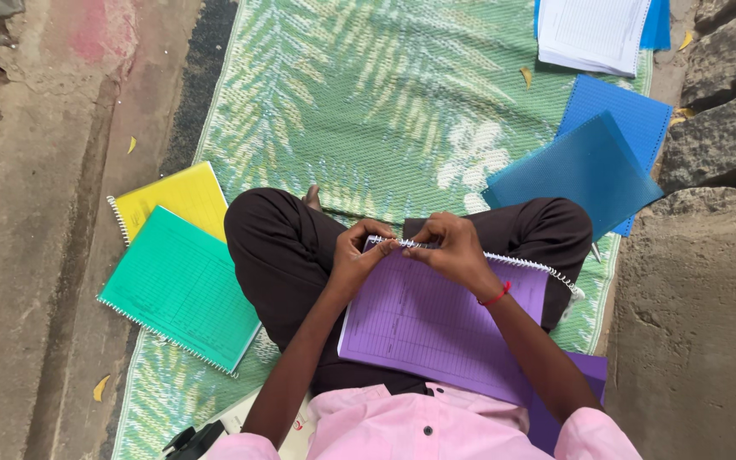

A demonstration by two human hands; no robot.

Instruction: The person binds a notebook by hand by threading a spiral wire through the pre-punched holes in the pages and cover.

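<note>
Purple notebook (436,319): lies on my lap.
Left hand (358,254): pinching its spiral binding (521,261).
Right hand (451,245): pinching same spiral.

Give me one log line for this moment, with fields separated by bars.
left hand: on spiral binding | right hand: pinching spiral | purple notebook: on lap | green notebook: on mat

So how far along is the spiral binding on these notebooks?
Looks done: the green notebook and yellow notebook lie at the side with coils fitted. In hand: the purple notebook on the lap, left hand and right hand on its wire coil. Seemingly left: the blue covers and white sheets ahead.
</note>
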